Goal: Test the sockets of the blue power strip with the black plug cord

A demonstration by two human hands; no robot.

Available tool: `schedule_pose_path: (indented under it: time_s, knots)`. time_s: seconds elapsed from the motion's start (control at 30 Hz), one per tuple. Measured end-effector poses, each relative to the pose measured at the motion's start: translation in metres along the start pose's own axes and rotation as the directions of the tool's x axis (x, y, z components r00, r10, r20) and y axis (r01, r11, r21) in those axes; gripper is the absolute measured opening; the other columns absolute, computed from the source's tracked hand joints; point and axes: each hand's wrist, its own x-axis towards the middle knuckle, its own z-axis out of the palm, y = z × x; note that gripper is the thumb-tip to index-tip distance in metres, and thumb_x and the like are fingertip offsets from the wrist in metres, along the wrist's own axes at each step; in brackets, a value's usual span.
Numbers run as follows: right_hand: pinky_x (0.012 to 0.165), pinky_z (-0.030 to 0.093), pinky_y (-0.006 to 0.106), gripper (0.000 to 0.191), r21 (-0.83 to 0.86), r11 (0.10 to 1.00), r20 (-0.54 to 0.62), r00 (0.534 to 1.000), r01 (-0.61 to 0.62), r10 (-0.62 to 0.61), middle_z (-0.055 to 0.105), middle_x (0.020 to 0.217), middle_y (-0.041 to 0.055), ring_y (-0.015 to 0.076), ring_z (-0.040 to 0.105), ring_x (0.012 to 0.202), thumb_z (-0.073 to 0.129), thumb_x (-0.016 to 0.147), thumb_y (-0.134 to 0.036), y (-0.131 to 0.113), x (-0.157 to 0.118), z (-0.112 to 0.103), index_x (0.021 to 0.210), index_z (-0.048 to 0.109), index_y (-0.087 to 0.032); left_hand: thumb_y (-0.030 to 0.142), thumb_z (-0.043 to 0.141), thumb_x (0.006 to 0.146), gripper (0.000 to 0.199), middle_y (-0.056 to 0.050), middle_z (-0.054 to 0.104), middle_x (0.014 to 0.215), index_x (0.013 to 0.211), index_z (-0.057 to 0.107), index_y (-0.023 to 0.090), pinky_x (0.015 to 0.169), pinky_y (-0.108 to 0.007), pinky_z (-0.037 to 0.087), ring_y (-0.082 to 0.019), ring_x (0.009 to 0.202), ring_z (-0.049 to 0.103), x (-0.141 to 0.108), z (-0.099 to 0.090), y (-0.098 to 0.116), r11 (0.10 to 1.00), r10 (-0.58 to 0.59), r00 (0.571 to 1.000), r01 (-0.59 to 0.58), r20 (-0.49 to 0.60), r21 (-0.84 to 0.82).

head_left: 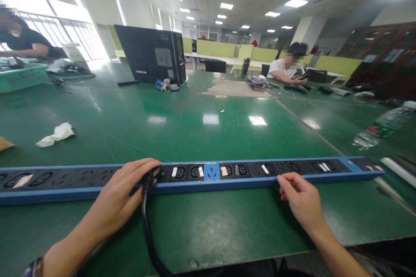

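A long blue and black power strip [188, 186] lies across the green table in front of me, with rows of sockets and a few white stickers on its face. My left hand [128, 186] is closed around a black plug [149, 178] at the strip, left of the blue socket [211, 172]. From the plug a thick black cable [147, 229] hangs down over the near edge. How deep the plug sits is hidden by my fingers. My right hand [300, 199] touches the strip's near edge further right, fingers curled together; whether anything is between them is hidden.
On the green table [146, 112] stand a black computer case [149, 54] and, beside it, gloves [167, 85]. A crumpled tissue [56, 134] and a green basket [24, 78] are left, a plastic bottle [383, 125] right. Two people sit at the far sides.
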Motion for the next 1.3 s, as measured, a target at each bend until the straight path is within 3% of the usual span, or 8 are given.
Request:
schedule_pose_path:
  time_s: [0.17,0.27,0.43,0.83,1.03,1.1,1.17,1.3]
  knots:
    - [0.047,0.045,0.023,0.032,0.003,1.000,0.002,1.000,-0.014,0.014,0.056,0.053,-0.0015,0.0131,0.055,0.046,0.063,0.082,-0.048,0.008,-0.005,0.002,0.075,0.064,-0.017,0.029,0.045,0.094,0.036,-0.003,0.062,0.130,0.129,0.055,0.027,0.103,-0.033,0.046,-0.022,0.118,0.058,0.022,-0.016,0.004,0.996,0.034,0.973,-0.014,0.227,-0.089]
    - [0.046,0.045,0.023,0.032,0.013,1.000,0.014,1.000,-0.010,0.010,0.056,0.053,-0.0017,0.0129,0.054,0.046,0.063,0.082,-0.048,0.008,-0.004,0.003,0.074,0.064,-0.017,0.030,0.045,0.095,0.035,-0.003,0.063,0.129,0.128,0.056,0.027,0.102,-0.032,0.046,-0.022,0.118,0.059,0.027,-0.019,0.005,0.994,0.011,0.960,0.020,0.279,-0.107]
    - [0.046,0.044,0.024,0.031,0.032,0.999,0.018,1.000,-0.017,0.016,0.055,0.052,-0.0018,0.0134,0.053,0.045,0.064,0.083,-0.047,0.005,-0.004,0.003,0.074,0.064,-0.017,0.033,0.047,0.094,0.035,-0.003,0.067,0.126,0.127,0.060,0.025,0.099,-0.038,0.050,-0.022,0.113,0.063,0.025,-0.017,0.000,0.989,-0.069,0.973,0.096,0.220,-0.114]
    - [0.044,0.042,0.024,0.030,0.046,0.998,0.034,0.999,-0.031,0.029,0.052,0.049,-0.0025,0.0135,0.052,0.044,0.063,0.084,-0.046,0.006,-0.003,0.002,0.071,0.061,-0.019,0.028,0.051,0.093,0.034,0.003,0.067,0.126,0.125,0.062,0.031,0.101,-0.042,0.049,-0.022,0.114,0.063,0.021,-0.012,-0.003,0.988,-0.029,0.979,0.058,0.203,-0.140]
    - [0.043,0.039,0.024,0.031,0.046,0.999,0.039,0.999,-0.019,0.017,0.052,0.048,-0.0026,0.0128,0.050,0.042,0.062,0.084,-0.045,0.007,-0.001,0.004,0.069,0.059,-0.018,0.035,0.060,0.090,0.037,0.002,0.067,0.124,0.126,0.057,0.029,0.104,-0.042,0.048,-0.020,0.109,0.064,0.034,-0.008,0.031,0.924,-0.268,0.961,0.237,-0.064,-0.299]
    - [0.044,0.039,0.024,0.031,0.049,0.999,0.029,0.999,-0.021,0.019,0.052,0.048,-0.0029,0.0130,0.050,0.043,0.062,0.084,-0.045,0.006,-0.003,0.004,0.070,0.059,-0.018,0.035,0.056,0.091,0.038,-0.003,0.067,0.124,0.128,0.055,0.026,0.101,-0.040,0.050,-0.021,0.111,0.063,0.050,0.006,0.051,0.939,-0.121,0.992,0.122,0.023,-0.323]
    - [0.045,0.039,0.024,0.031,0.045,0.999,0.029,0.999,-0.028,0.026,0.052,0.049,-0.0032,0.0132,0.050,0.044,0.061,0.085,-0.046,0.006,-0.004,0.004,0.071,0.059,-0.019,0.030,0.049,0.093,0.036,-0.008,0.066,0.125,0.127,0.056,0.023,0.098,-0.040,0.051,-0.023,0.112,0.063,0.066,0.024,0.068,0.947,0.005,0.991,0.037,0.132,-0.320]
    - [0.045,0.039,0.024,0.032,0.036,0.999,0.041,0.999,-0.032,0.030,0.052,0.050,-0.0032,0.0136,0.050,0.044,0.060,0.086,-0.048,0.007,-0.004,0.005,0.073,0.059,-0.019,0.027,0.048,0.091,0.034,-0.008,0.067,0.123,0.124,0.058,0.022,0.098,-0.043,0.050,-0.024,0.113,0.062,0.085,0.045,0.082,0.957,0.053,0.973,0.014,0.224,-0.291]
